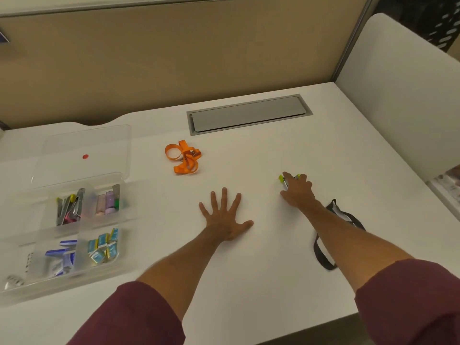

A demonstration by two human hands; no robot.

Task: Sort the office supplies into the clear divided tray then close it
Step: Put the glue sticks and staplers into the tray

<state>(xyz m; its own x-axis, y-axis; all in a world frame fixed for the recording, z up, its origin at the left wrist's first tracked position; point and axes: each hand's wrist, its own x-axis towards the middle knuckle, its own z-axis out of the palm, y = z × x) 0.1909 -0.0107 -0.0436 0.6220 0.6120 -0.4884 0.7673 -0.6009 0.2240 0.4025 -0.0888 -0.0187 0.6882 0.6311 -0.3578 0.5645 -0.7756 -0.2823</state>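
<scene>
Four visible tray [129, 195] compartments hold supplies, seemingly sorted.

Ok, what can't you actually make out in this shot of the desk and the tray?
Head view only:
- The yellow-tipped item under the right hand: fingers cover most of it, so its type and whether it is gripped are unclear.
- The black strap: the right forearm hides its middle.
- The clear divided tray: cut off by the left edge; its near-left contents are blurred.

Partly hidden, cropped or blurred

Small yellow-green item [282, 179] mostly covered by right hand [297, 192]; black strap [323, 257] partly under the forearm; clear divided tray [15, 292] cropped at left edge, contents blurred beyond telling.
</scene>
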